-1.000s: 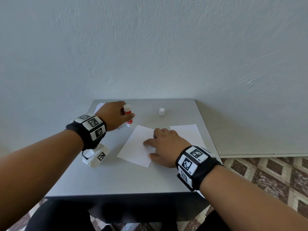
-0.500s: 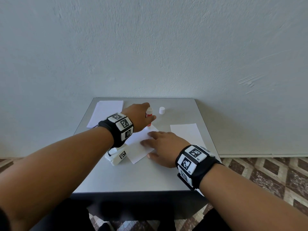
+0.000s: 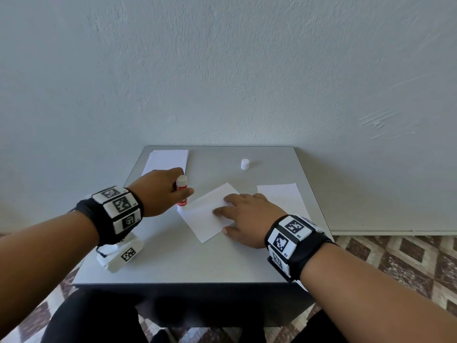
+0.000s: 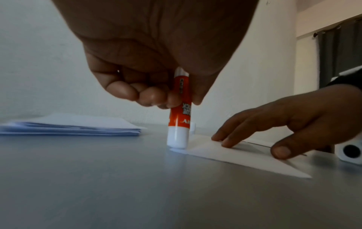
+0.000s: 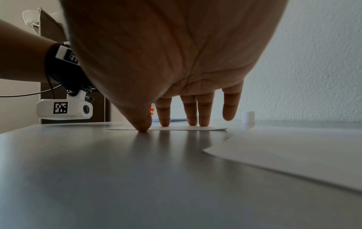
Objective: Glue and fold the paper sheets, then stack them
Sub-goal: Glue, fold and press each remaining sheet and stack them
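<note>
A white paper sheet [image 3: 205, 216] lies turned at an angle in the middle of the grey table [image 3: 173, 263]. My right hand [image 3: 243, 216] presses it flat with straight fingers [image 5: 203, 111], thumb at the sheet's near edge. My left hand [image 3: 160, 191] grips a red and white glue stick [image 4: 179, 117] upright, glue end down at the sheet's left corner. A stack of folded sheets [image 3: 167, 159] lies at the back left, seen low in the left wrist view [image 4: 74, 125]. Another flat sheet [image 3: 282, 199] lies on the right.
The glue stick's white cap [image 3: 244, 164] stands at the back of the table, beyond the sheet. The table stands against a pale wall [image 3: 222, 70]. Patterned floor tiles [image 3: 395, 256] show past the table's right edge.
My left hand has carried the glue stick from the sheet's far edge back left and down to its left corner. My right hand stays on the sheet.
</note>
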